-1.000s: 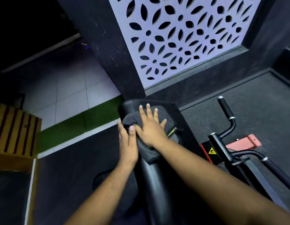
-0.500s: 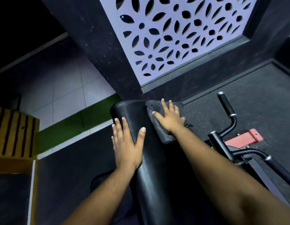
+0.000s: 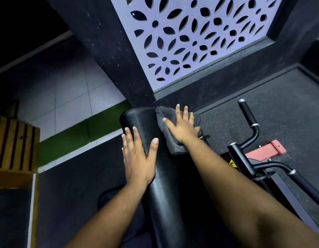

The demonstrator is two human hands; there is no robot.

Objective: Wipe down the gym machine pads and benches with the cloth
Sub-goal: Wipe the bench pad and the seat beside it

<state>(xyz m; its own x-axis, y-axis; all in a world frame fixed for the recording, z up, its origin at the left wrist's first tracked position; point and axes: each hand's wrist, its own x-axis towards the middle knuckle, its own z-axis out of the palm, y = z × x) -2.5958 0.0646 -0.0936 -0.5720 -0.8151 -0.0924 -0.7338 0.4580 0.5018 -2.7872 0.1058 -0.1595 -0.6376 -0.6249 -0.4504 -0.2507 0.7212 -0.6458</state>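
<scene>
Cloth (image 3: 170, 133), dark grey and bunched, lies draped over the upper right shoulder of a long black vinyl pad (image 3: 155, 158) at a gym machine, pinned there by a person's right hand (image 3: 182, 127). That hand lies flat with its fingers straight and spread, palm pressing the fabric against the pad's rounded top corner; nothing is curled or pinched, so the hold is a press and no clutch. A fold of the fabric hangs below the wrist, down the pad's right flank, and another edge pokes out beyond the fingertips toward the wall.

Just left of that pressing palm, across the crown of the pad, the left hand (image 3: 137, 156) rests open on the bare vinyl, fingers straight along the pad's left side and thumb splayed onto its top face. It holds nothing. The two hands stay apart, a strip of shiny black upholstery showing between them. Both forearms reach in from below, one on each side of the pad.

To the right of the pressing hand stands a black machine handle (image 3: 248, 117) with a rubber grip and chrome collar, rising from a bent bar. Beyond it, farther right, a red steel foot (image 3: 266, 149) lies on the speckled rubber floor (image 3: 289, 104). Above the fingertips a pale lattice panel (image 3: 199, 33) with leaf-shaped cutouts fills the wall. Well left of the resting hand, a green turf strip (image 3: 80, 133) borders pale tiles, and a slatted wooden box (image 3: 13, 144) sits at the far edge.
</scene>
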